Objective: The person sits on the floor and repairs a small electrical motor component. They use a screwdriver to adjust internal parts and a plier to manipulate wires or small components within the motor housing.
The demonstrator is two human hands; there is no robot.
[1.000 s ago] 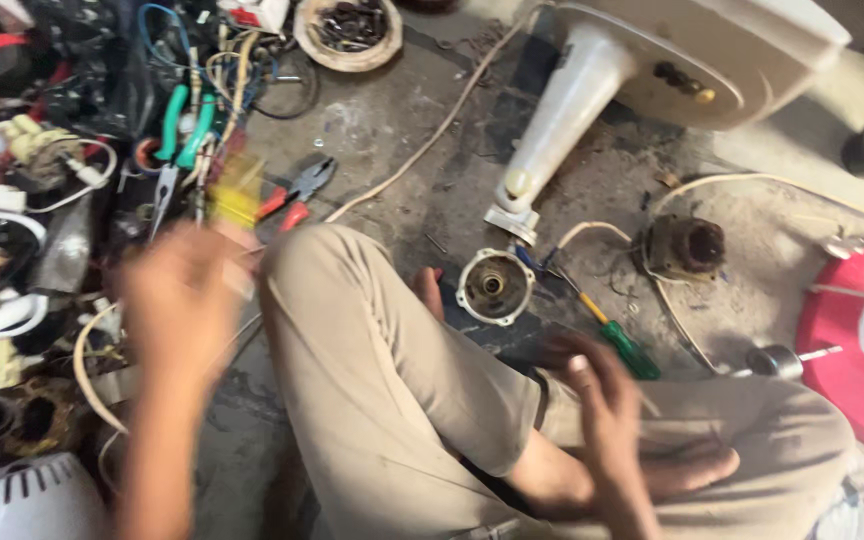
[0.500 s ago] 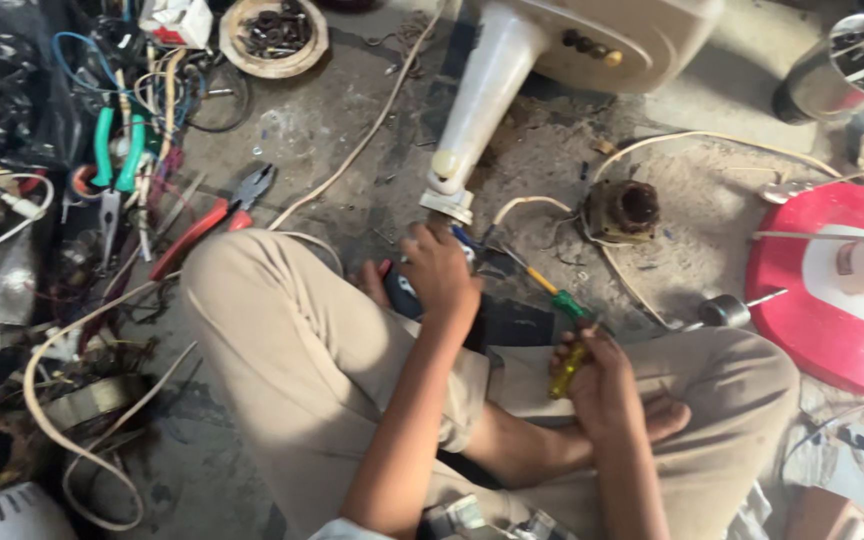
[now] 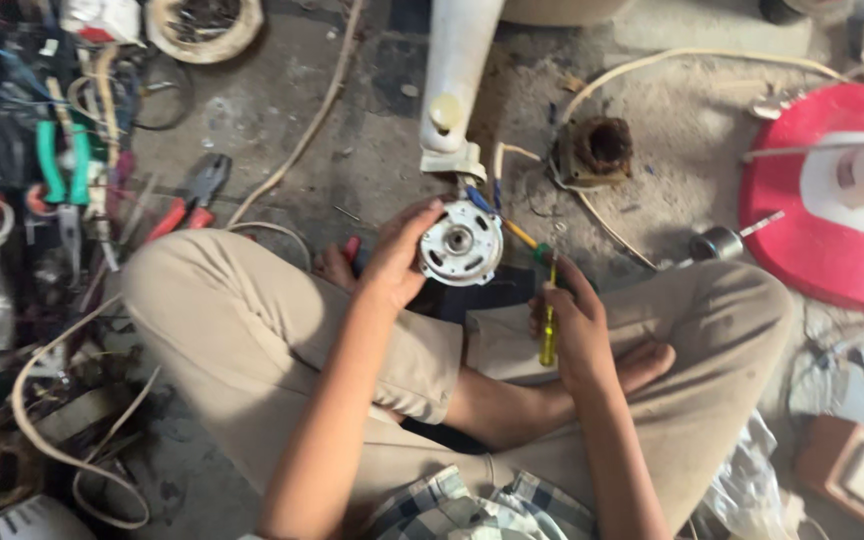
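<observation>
Since the earlier frame, your left hand (image 3: 397,262) has tilted the round motor housing (image 3: 460,243) up to face you, gripping its rim at frame centre. Your right hand (image 3: 574,325) is closed around a yellow-handled screwdriver (image 3: 548,318), just right of it, over your crossed legs.

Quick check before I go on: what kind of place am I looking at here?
Probably a small fan repair workshop, worked on the floor. The left hand holds a round motor housing, the right hand a yellow screwdriver; pliers and loose wires lie alongside.

A round white motor housing (image 3: 461,243) – face up, centre hole showing – sits mid-scene; a yellow-handled screwdriver (image 3: 548,322) stands upright just right.
</observation>
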